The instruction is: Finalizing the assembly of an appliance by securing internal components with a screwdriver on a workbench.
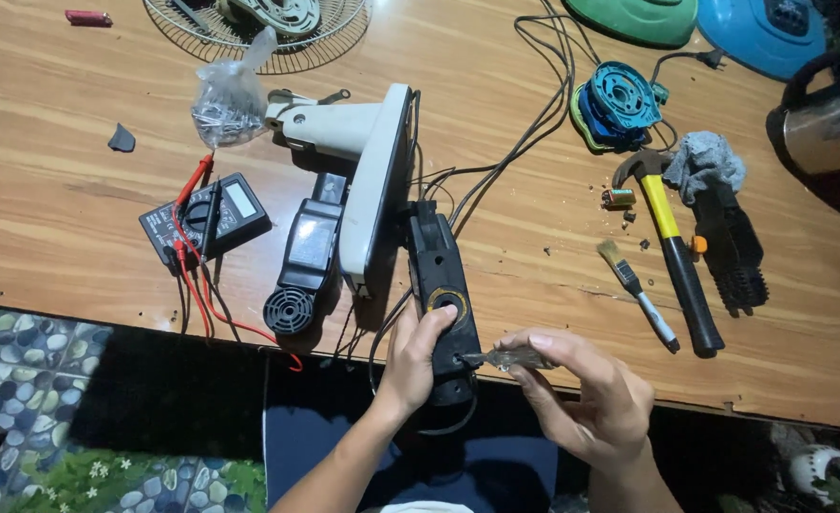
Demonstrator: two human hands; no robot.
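The left hand (pixel 418 356) grips the long black plastic housing (pixel 444 294); the right hand (pixel 586 394) holds a clear-handled screwdriver (pixel 510 358) against it. Keeping the tip square should prevent slipping.

The black casing (pixel 442 285) lies on the wooden table (pixel 78 237), its near end over the table's front edge. To the casing's left stands the upended fan base (pixel 374 185), further left the multimeter (pixel 206 221); behind it the wire grille (pixel 258 38). To its right lie the small brush (pixel 637 285) and, beyond, the hammer (pixel 677 256).
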